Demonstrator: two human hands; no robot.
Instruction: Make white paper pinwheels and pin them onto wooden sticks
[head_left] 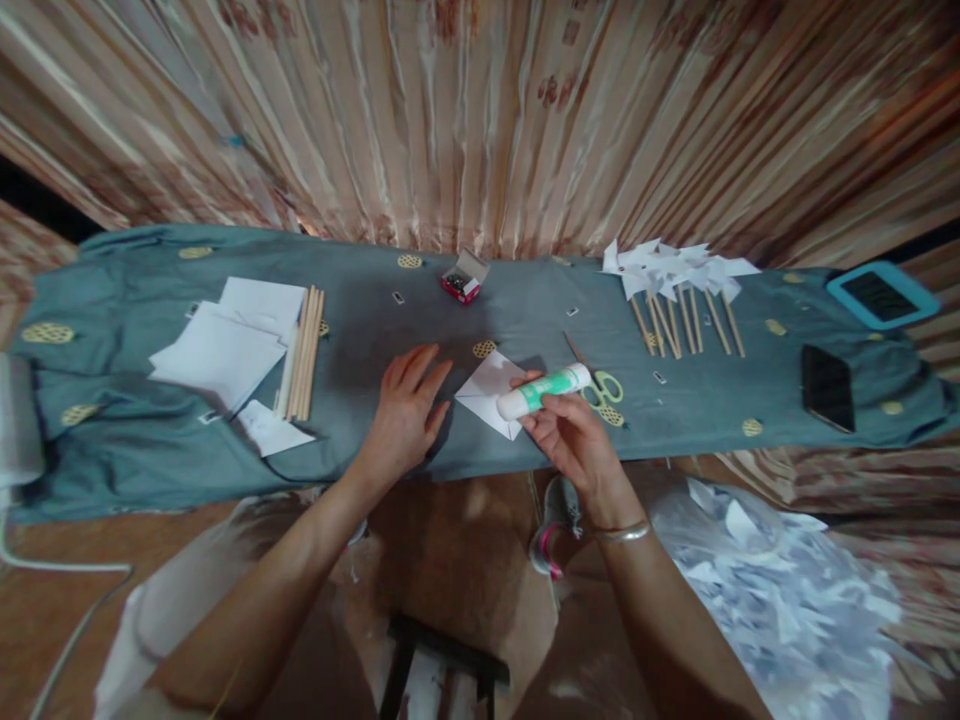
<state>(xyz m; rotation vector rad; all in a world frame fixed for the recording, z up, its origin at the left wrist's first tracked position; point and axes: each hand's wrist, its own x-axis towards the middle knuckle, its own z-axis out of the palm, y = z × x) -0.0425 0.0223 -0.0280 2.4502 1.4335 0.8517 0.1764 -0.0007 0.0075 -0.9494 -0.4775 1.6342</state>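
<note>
In my right hand is a green and white glue stick, gripped between thumb and fingers and tilted up to the right. Under it lies a folded white paper square, partly hidden by the glue stick and the hand. My left hand hovers or rests just left of the paper, fingers spread, holding nothing; whether it touches the cloth I cannot tell. Right beside the glue stick's far end are scissors with light green handles.
The table has a blue-green cloth. On the left lie white paper sheets and wooden sticks. A small red box stands open at the back. Paper pinwheels, a blue-framed clock and a phone are on the right.
</note>
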